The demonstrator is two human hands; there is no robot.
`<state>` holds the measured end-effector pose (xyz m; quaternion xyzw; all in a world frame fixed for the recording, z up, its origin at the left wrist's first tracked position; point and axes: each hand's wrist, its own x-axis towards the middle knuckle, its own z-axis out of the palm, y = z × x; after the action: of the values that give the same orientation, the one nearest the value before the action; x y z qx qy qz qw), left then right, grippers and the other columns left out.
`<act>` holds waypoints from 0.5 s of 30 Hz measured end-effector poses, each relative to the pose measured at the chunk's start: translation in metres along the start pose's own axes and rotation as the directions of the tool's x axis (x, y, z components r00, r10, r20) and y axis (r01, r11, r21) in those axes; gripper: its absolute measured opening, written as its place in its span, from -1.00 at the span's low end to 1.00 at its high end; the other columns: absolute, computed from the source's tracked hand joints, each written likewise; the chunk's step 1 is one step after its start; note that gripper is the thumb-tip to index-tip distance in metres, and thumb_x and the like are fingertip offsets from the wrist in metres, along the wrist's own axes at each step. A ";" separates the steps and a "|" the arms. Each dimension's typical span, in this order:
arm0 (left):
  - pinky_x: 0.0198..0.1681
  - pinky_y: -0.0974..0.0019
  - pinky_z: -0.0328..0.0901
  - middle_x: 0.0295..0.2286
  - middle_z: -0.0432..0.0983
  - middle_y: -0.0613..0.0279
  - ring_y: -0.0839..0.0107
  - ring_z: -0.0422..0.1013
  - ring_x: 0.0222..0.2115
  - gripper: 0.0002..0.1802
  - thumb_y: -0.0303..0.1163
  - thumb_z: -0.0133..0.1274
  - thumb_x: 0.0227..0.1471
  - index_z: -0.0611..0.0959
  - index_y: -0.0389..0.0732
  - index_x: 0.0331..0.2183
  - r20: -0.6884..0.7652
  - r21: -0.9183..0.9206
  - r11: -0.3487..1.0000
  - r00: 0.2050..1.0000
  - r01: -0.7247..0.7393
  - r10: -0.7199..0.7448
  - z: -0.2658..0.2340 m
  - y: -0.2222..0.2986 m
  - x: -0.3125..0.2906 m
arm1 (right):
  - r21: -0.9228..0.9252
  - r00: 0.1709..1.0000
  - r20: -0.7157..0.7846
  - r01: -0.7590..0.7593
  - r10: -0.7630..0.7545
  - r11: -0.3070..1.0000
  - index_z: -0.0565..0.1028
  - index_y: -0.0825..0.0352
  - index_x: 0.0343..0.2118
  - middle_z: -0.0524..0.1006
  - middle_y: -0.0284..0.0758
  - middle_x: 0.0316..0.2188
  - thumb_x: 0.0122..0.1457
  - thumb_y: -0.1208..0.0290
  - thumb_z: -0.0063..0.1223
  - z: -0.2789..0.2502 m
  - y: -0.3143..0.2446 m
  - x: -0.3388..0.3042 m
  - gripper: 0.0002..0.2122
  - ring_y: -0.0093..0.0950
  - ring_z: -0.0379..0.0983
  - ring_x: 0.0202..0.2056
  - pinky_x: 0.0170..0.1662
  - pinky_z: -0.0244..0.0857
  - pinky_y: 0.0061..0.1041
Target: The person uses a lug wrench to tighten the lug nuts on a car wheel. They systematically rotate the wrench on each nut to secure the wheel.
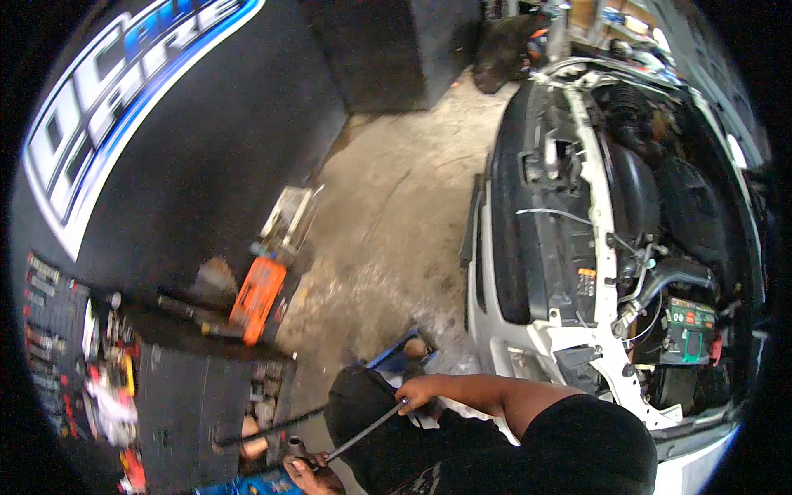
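Across my body, low in the head view, lies a long metal breaker bar [363, 433]. My right hand [417, 392] is closed around its upper end. Down at the lower edge, my left hand [312, 476] grips the other end, where a socket [295, 445] points upward. The join between socket and bar is partly covered by my fingers. Beyond my right hand, a blue tray [384, 356] with a round brownish thing in it sits on the floor.
A white car with its engine bay [652, 206] exposed stands on the right, its battery [691, 330] near me. On the left are a dark cart top [190, 412], an orange case [258, 297], a pale box of parts [289, 216] and a tool rack [45, 330].
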<state>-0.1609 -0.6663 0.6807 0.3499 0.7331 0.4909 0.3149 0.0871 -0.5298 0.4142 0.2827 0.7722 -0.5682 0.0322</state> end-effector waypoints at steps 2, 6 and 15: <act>-0.03 0.09 0.24 -0.02 0.35 0.00 0.21 0.30 -0.12 -0.37 -0.01 -0.22 0.29 0.33 -0.37 0.11 0.125 -0.027 0.999 0.991 -0.040 0.043 0.037 0.021 0.065 | 0.035 0.993 -0.083 -0.086 0.088 0.996 0.50 0.31 -0.09 0.55 -0.10 -0.15 -0.01 -0.21 0.13 -0.046 0.014 -0.004 -0.37 -0.11 0.45 -0.06 -0.05 0.30 -0.15; -0.36 0.30 0.22 -0.43 0.37 0.25 0.38 0.26 -0.45 -0.53 0.06 0.01 0.16 0.49 -0.22 -0.32 0.191 -0.388 0.911 0.979 0.141 -0.071 0.127 0.034 0.193 | 0.133 0.951 -0.267 -0.124 0.156 0.983 0.50 0.32 -0.07 0.56 -0.09 -0.17 -0.02 -0.18 0.17 -0.127 0.053 0.018 -0.36 -0.12 0.48 -0.10 -0.06 0.32 -0.16; -0.42 0.24 0.33 -0.54 0.25 0.34 0.47 0.23 -0.58 -0.65 -0.21 0.11 0.13 0.33 -0.16 -0.22 0.604 -0.464 0.856 0.788 0.227 0.118 0.457 0.135 0.497 | 0.414 0.815 -0.379 -0.273 0.437 0.868 0.42 0.31 0.06 0.51 -0.09 -0.04 0.05 -0.12 0.16 -0.374 0.175 0.044 -0.36 -0.19 0.43 -0.02 -0.01 0.29 -0.24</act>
<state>-0.0423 0.0077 0.6023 0.3705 0.4426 0.5180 0.6312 0.2346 -0.1430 0.3797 0.5516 0.5794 -0.5925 -0.0942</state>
